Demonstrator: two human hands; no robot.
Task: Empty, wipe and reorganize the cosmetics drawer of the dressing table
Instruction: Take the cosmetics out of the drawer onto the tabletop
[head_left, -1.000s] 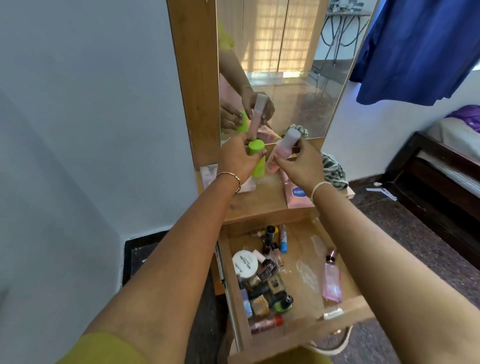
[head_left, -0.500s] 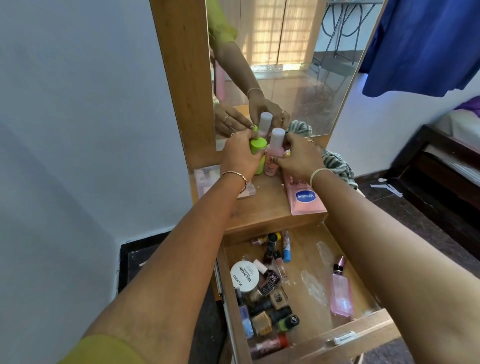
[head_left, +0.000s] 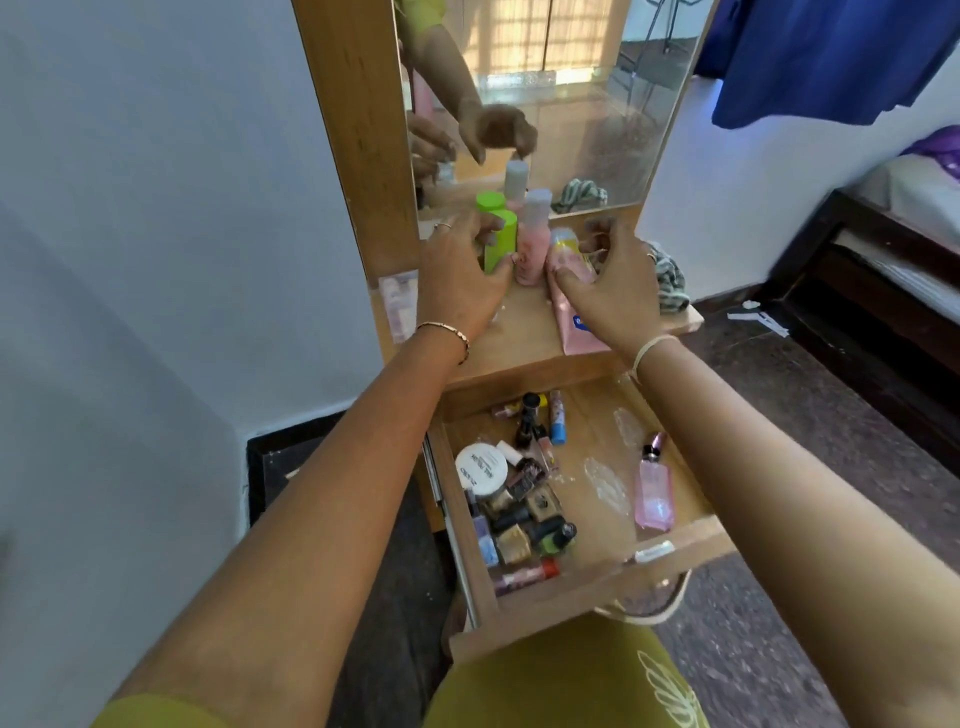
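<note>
Head view: the left hand (head_left: 462, 275) cups the green bottle (head_left: 501, 241) standing on the tabletop (head_left: 519, 338); blur hides whether it grips. The right hand (head_left: 615, 286) hovers loosely curled and empty over the pink tube (head_left: 569, 312). The open drawer (head_left: 571, 587) holds small bottles (head_left: 524, 525), probably light, slick glass; pinch each by its body.

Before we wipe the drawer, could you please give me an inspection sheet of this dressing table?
Surface: wooden table top; drawer open, white smears on its floor.
Job's things: green bottle and pink bottle upright on top; pink tube lying beside; white jar, nail polishes, pink perfume bottle in drawer.
Clutter: striped cloth on top, right.
Hands: left hand at green bottle, grip unclear; right hand open above pink tube.
Cables: nothing seen on table.
Surroundings: mirror, white wall, blue cloth, bed.
</note>
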